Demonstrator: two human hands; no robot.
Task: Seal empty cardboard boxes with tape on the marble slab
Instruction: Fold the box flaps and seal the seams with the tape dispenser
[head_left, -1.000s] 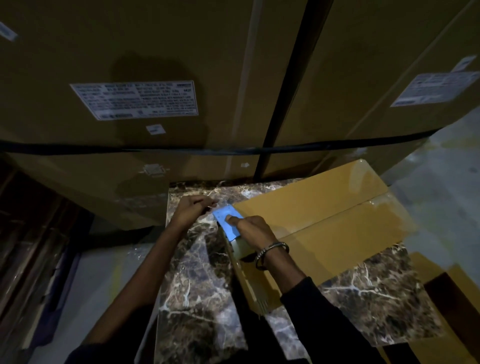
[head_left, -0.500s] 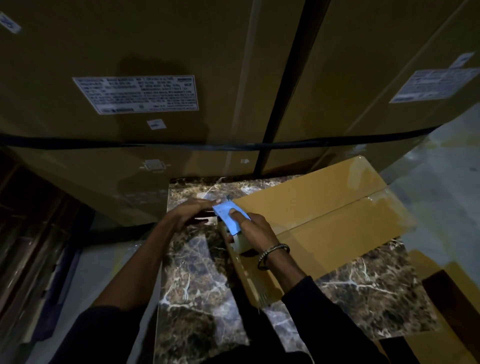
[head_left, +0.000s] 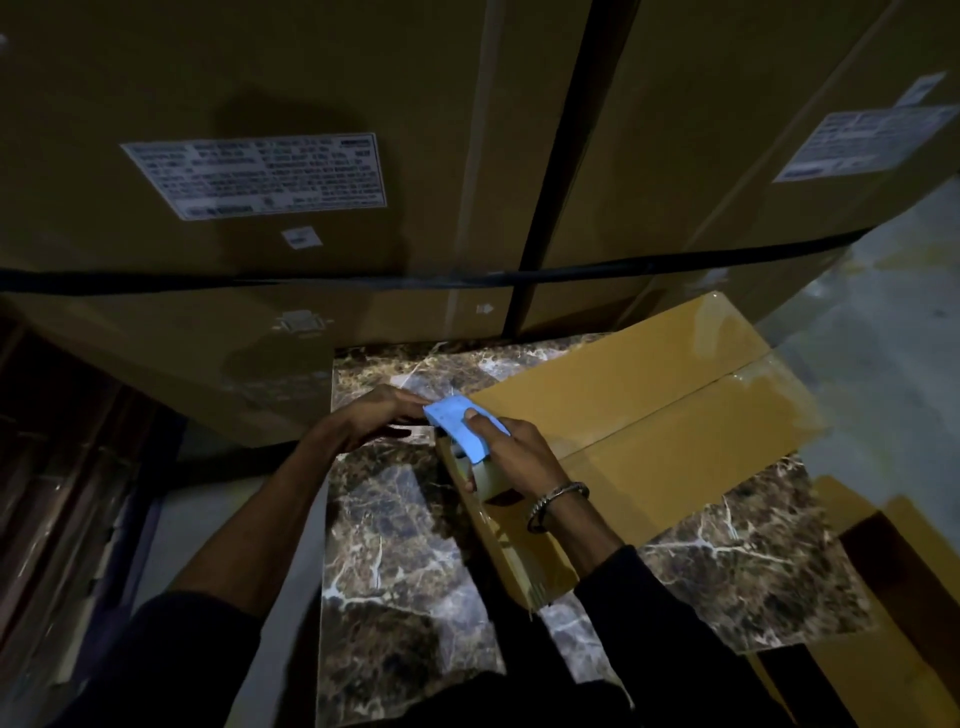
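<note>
A flat brown cardboard box (head_left: 649, 415) lies on the dark veined marble slab (head_left: 395, 530), with clear tape shining along its centre seam. My right hand (head_left: 514, 457) grips a blue tape dispenser (head_left: 462, 423) with a clear tape roll at the box's near-left corner. My left hand (head_left: 379, 421) reaches in from the left, its fingers stretched to the dispenser's front edge; whether they pinch the tape is too dark to tell.
Tall stacked cardboard cartons (head_left: 311, 156) with white labels and a black strap rise right behind the slab. Grey floor (head_left: 893, 332) lies to the right. More flat cardboard (head_left: 909, 597) sits at the lower right, and dark shelving (head_left: 52, 467) stands to the left.
My left hand has moved right, from a curled pose apart from the dispenser to touching its front edge. The right hand and dispenser shifted slightly along the box corner.
</note>
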